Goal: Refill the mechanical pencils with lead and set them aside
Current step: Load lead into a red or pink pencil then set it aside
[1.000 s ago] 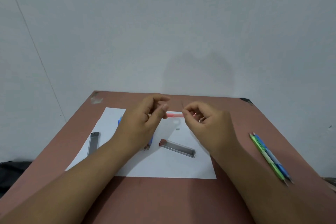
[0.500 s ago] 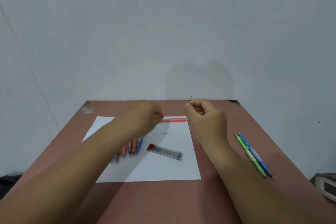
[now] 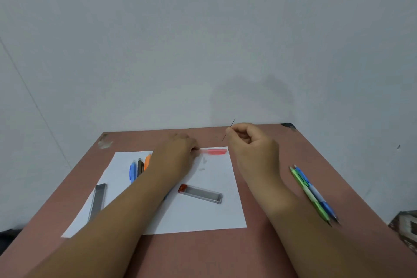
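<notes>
My left hand (image 3: 178, 151) grips one end of a red mechanical pencil (image 3: 215, 151), which lies level over the far edge of the white paper sheet (image 3: 203, 216). My right hand (image 3: 250, 144) pinches a thin lead stick (image 3: 229, 130) just above and right of the pencil's free end. A clear lead case with a red cap (image 3: 200, 193) lies on the sheet between my forearms. Blue, dark and orange pencils (image 3: 138, 168) lie on the sheet's left part, partly hidden by my left arm. A green and a blue pencil (image 3: 312, 194) lie on the table at the right.
A second grey lead case (image 3: 97, 201) lies at the sheet's left edge. The brown table (image 3: 203, 253) ends against a pale wall at the back. A dark object (image 3: 406, 230) sits beyond the table's right edge.
The camera view has shifted. My left hand has lowered the red pencil toward the sheet's far edge, and my right hand has lifted the lead stick slightly above it.
</notes>
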The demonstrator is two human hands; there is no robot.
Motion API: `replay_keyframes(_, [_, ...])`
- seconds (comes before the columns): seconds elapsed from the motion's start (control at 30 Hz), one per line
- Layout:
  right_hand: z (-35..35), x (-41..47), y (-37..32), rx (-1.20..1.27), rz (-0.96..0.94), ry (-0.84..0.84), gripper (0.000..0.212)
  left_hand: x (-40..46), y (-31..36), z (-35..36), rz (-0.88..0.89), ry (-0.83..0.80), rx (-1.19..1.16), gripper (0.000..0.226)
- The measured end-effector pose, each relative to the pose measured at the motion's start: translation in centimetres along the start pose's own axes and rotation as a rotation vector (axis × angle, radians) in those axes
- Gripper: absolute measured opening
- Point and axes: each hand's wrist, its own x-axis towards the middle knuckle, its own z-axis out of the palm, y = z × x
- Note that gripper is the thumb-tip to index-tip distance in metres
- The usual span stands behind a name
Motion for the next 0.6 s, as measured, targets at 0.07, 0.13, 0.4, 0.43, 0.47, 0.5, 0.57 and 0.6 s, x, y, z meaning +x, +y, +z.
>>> replay_keyframes(0.07, [0.1, -0.1, -0.1, 0.024, -0.024, 0.008, 0.009, -0.1, 0.1, -0.3, -0.006, 0.085, 0.0, 0.013])
replay_keyframes(0.13, [0.1, -0.3, -0.3, 0.045, -0.055, 0.015, 0.009, -0.3, 0.3, -0.9, -0.045, 0.128, -0.029, 0.021])
replay_keyframes(0.4, [0.5, -1.2, -0.6, 0.018, -0.453, 0.124, 0.004, -0.9, -0.1, -3.1, -0.174, 0.222, -0.212, 0.015])
replay_keyframes(0.43, [0.5, -1.3, -0.7, 0.011, -0.497, 0.126, 0.004, -0.9, 0.0, -3.1, -0.175, 0.234, -0.221, 0.016])
replay_keyframes(0.47, [0.4, -1.4, -0.7, 0.003, -0.537, 0.123, 0.004, -1.0, 0.1, -3.2, -0.169, 0.242, -0.23, 0.016])
replay_keyframes(0.5, [0.3, -1.5, -0.8, -0.007, -0.58, 0.117, 0.005, -1.0, 0.2, -3.2, -0.156, 0.248, -0.237, 0.016])
replay_keyframes(0.57, [0.2, -1.9, -0.9, -0.03, -0.663, 0.102, 0.006, -1.2, 0.6, -3.1, -0.118, 0.264, -0.254, 0.013])
replay_keyframes(0.6, [0.2, -2.0, -1.0, -0.037, -0.696, 0.094, 0.007, -1.3, 0.7, -3.1, -0.1, 0.276, -0.264, 0.012])
